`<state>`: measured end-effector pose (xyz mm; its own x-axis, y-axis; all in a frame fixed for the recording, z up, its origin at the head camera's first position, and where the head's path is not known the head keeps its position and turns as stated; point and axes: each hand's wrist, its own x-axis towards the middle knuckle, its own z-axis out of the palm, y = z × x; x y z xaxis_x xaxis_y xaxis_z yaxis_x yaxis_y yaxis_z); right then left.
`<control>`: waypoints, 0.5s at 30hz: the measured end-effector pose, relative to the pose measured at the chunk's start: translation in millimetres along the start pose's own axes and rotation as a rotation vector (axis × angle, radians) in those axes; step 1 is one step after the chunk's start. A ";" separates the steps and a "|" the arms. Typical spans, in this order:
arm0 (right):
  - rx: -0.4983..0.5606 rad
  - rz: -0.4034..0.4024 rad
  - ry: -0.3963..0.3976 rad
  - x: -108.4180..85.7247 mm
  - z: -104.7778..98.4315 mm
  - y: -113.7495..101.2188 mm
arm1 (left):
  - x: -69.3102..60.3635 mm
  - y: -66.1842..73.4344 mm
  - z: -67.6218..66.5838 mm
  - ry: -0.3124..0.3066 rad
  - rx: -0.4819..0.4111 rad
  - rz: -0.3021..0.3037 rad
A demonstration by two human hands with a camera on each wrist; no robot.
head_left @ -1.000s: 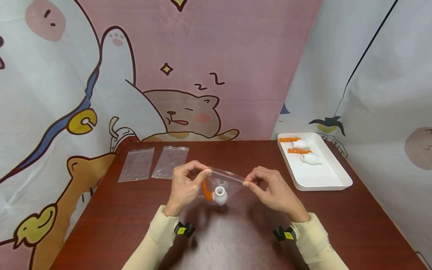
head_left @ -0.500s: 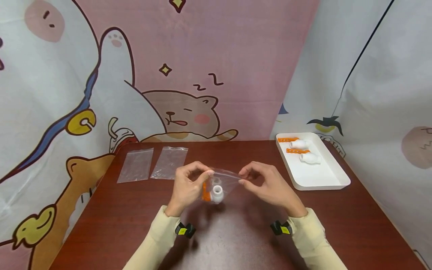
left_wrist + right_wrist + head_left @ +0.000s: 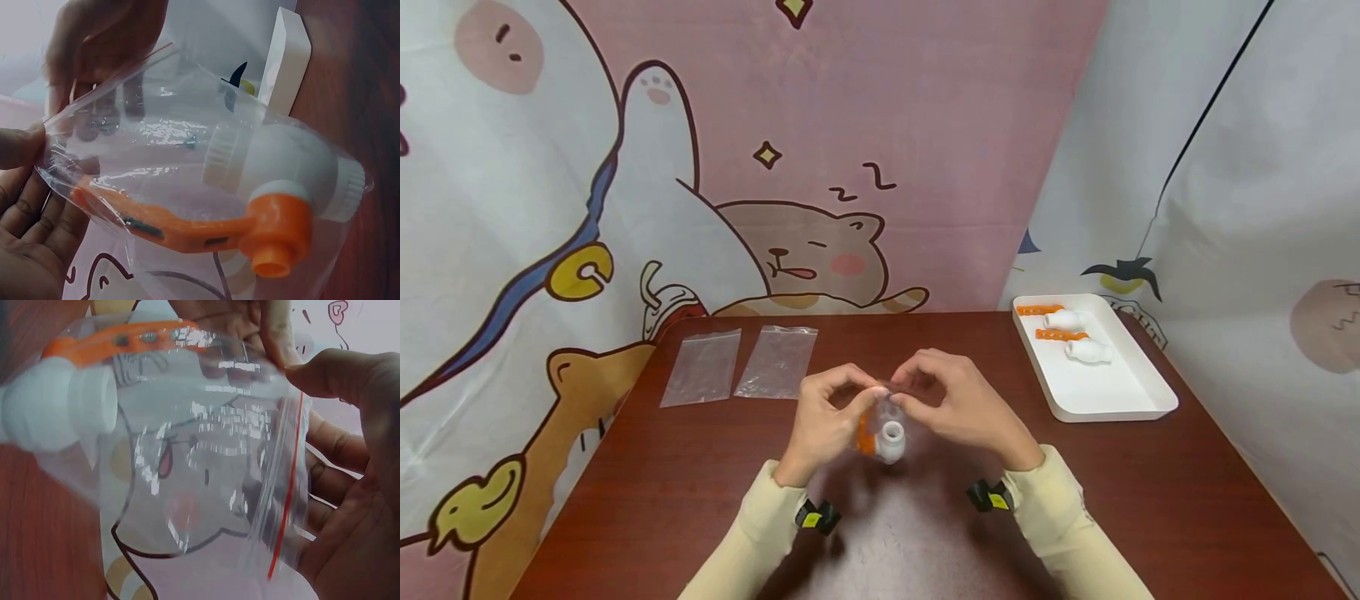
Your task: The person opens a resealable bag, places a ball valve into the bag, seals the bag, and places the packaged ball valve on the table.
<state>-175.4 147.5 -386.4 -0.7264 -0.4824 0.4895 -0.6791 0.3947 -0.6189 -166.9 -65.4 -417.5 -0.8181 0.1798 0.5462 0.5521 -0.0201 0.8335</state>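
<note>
Table (image 3: 910,542): left hand (image 3: 823,421), right hand (image 3: 966,404), fingers clamped on top edge of bag (image 3: 165,131); valve (image 3: 284,159) inside. Lopsided valve weight could tug edge loose should pinch slacken.

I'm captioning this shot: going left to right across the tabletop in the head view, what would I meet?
First flat clear zip bag, second flat clear zip bag, left hand, orange-handled white valve, right hand, white tray.
</note>
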 end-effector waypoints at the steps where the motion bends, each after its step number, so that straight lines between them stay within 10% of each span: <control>1: 0.000 -0.007 -0.004 1.0 1.5 -0.8 | -0.2 -0.1 0.6 -0.002 0.003 0.007; 15: 0.001 -0.028 -0.017 2.3 6.8 -5.5 | -1.1 -1.0 -0.2 -0.011 -0.018 -0.008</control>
<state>-172.7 138.9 -386.0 -0.7055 -0.5063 0.4959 -0.6988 0.3804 -0.6058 -166.5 -65.7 -419.0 -0.8203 0.1912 0.5390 0.5429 -0.0364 0.8390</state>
